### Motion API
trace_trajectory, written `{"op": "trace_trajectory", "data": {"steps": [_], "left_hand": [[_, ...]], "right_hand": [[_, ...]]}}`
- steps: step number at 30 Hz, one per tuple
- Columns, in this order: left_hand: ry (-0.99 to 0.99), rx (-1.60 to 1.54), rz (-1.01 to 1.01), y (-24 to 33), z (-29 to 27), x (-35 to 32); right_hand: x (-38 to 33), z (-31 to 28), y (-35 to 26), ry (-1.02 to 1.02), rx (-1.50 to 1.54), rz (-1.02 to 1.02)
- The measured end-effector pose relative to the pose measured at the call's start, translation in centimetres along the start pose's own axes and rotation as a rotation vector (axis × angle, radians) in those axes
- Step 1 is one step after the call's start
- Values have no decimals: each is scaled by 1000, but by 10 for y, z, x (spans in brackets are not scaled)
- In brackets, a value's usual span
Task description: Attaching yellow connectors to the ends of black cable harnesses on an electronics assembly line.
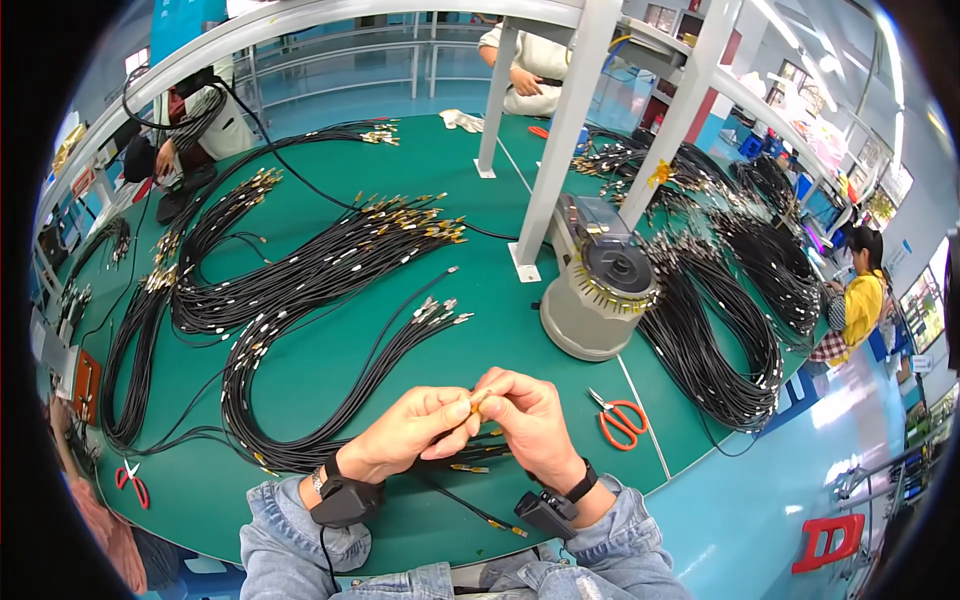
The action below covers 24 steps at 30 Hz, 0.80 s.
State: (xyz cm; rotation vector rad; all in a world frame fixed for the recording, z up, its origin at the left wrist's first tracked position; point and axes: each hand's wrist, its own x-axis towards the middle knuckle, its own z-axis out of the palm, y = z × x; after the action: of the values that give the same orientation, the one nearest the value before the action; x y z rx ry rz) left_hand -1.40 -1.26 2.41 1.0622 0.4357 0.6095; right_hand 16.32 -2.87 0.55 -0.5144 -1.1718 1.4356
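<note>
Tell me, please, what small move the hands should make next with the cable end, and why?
Probably keep the gold connector pinched and finish seating it. Both the left hand and the right hand meet on it above the green table, and its black cable trails loose below, so letting go now seems early.

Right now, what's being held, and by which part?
Both the left hand and right hand pinch a black cable's gold-coloured connector end between their fingertips.

A thin black cable (470, 500) with a gold-coloured connector (478, 397) at its end is held above the green worktop (330, 370); the connector is pinched between fingertips, while the cable trails down toward the worktop's near edge.
</note>
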Motion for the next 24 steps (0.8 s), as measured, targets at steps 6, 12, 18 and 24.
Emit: {"op": "trace_trajectory", "data": {"steps": [6, 12, 18, 24], "left_hand": [[170, 500, 231, -24, -3, 17], [258, 1124, 352, -51, -18, 27], [638, 1631, 384, -21, -62, 21], [818, 1778, 216, -35, -103, 15]], "right_hand": [[6, -20, -40, 342, -622, -156], [24, -126, -117, 562, -1071, -227], [55, -220, -150, 460, -1237, 77], [68, -238, -147, 381, -1181, 382]]}}
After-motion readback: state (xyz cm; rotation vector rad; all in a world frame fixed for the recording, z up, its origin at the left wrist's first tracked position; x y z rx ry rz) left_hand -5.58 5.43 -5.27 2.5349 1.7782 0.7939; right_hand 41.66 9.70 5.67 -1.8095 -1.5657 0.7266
